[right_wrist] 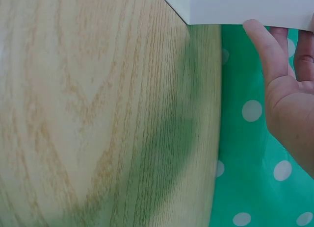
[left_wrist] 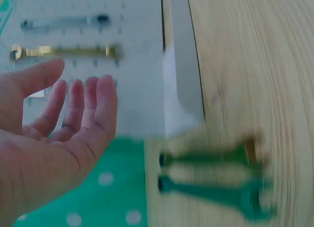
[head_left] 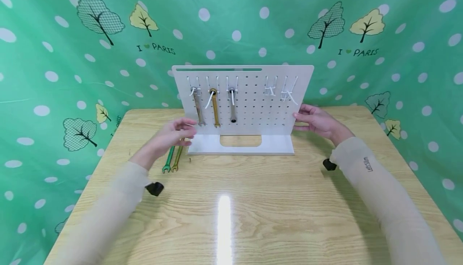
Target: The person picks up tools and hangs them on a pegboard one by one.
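A white pegboard (head_left: 253, 114) stands upright on its flat base, with a silver wrench (head_left: 197, 106), a gold wrench (head_left: 215, 110) and another silver wrench (head_left: 233, 106) hanging from its white hooks. At its right edge, my right hand (head_left: 318, 121) pinches the board, thumb in front and fingers behind, as the right wrist view (right_wrist: 289, 89) also shows. My left hand (head_left: 170, 136) is beside the lower left edge, its fingers loosely bent and apart from the thumb, gripping nothing. Below it on the table lie a green wrench (head_left: 168, 160) and a yellow-gold wrench (head_left: 177, 158), partly hidden by that hand.
Two white hooks (head_left: 288, 92) on the board's right side carry nothing. A small brown bit (head_left: 189, 160) lies on the wooden table (head_left: 275, 208) in front of the base. Green dotted cloth (head_left: 235, 15) hangs behind and around the table.
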A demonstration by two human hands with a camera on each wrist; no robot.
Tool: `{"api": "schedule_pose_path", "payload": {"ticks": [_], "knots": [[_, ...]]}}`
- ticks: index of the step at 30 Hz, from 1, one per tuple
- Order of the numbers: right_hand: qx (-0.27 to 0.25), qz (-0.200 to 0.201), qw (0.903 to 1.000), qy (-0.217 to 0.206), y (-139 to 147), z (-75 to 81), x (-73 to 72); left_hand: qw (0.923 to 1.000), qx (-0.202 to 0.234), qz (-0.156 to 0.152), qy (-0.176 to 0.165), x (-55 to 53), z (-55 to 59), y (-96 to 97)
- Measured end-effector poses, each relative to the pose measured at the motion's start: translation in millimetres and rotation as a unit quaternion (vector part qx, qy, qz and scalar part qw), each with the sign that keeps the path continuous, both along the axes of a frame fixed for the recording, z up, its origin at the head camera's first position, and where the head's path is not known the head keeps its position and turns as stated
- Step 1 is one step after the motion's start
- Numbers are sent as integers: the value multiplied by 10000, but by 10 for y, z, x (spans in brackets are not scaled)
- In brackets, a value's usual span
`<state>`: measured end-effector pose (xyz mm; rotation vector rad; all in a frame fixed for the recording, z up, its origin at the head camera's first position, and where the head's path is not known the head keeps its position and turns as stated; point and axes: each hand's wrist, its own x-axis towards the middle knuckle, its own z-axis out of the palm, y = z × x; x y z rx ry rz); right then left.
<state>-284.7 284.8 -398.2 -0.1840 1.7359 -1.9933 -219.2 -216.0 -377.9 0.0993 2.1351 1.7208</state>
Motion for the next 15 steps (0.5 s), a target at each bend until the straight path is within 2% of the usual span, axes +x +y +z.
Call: {"api": "schedule_pose_path", "payload": {"ticks": [3, 7, 11, 15], "knots": [[12, 15, 10000, 35, 9, 1, 6, 9989, -439, 151, -4, -23, -63, -323], [-5, 24, 10000, 20, 11, -6, 11, 9954, -898, 214, -243, -8, -241, -648], [-32, 30, 10000, 10, 6, -14, 12, 9924, -1081, 109, -573, 33, -398, -793], [-13, 8, 10000, 36, -3, -10, 19, 9905, -1223, -113, -622, 62, -486, -813]]}}
